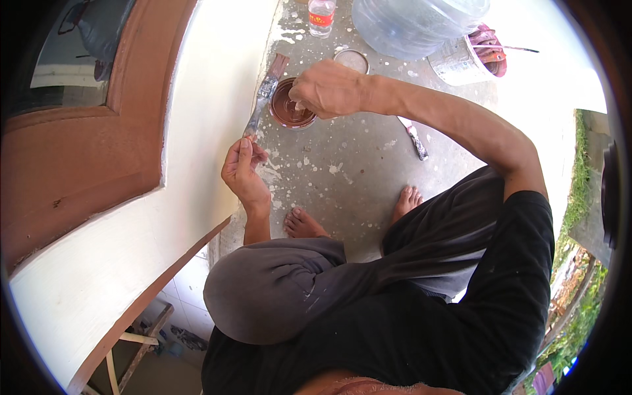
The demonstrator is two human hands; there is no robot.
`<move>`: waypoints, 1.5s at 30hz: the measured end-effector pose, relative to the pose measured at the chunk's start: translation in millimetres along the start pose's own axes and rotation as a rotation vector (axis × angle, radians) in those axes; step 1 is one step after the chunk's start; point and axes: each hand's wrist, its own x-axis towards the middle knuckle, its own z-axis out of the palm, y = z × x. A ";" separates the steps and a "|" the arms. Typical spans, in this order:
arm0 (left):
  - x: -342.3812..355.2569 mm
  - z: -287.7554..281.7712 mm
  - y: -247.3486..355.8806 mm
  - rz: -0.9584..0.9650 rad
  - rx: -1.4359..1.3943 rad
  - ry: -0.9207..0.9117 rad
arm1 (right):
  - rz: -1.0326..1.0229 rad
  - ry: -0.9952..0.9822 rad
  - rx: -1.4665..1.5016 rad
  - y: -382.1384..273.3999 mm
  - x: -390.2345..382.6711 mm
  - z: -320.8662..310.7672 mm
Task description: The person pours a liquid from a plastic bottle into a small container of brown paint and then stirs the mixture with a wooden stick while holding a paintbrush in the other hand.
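Note:
My left hand [245,172] pinches the end of a paintbrush handle between thumb and fingers. The paintbrush [266,90] points away from me, its brown-stained bristles at the far end, close along the foot of the wall. Beside it on the floor stands an open paint can [294,126] with brown paint [283,105] inside. Over the can's right side is my right hand [332,89], its fingers curled together and pointing down. Whatever those fingers hold, if anything, is hidden. The can's round lid [352,61] lies just beyond my right hand.
A scraper [416,141] lies on the paint-spattered floor [329,178] below my right forearm. Farther off stand a clear bottle [321,21], a large water jug [415,26] and a white bucket [454,62] with a reddish cloth [488,49]. A white wall [217,85] and brown door [141,145] are at left.

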 end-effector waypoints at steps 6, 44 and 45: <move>-1.2 0.3 -0.5 -0.020 0.025 -0.019 | -0.002 -0.104 -0.039 2.9 -0.3 0.6; 2.0 -5.0 -1.2 -0.016 0.002 -0.007 | 0.001 -0.093 -0.079 -3.8 3.6 -3.0; -1.6 -1.1 0.2 -0.021 0.005 0.001 | 0.008 -0.155 -0.047 -5.0 1.6 -6.0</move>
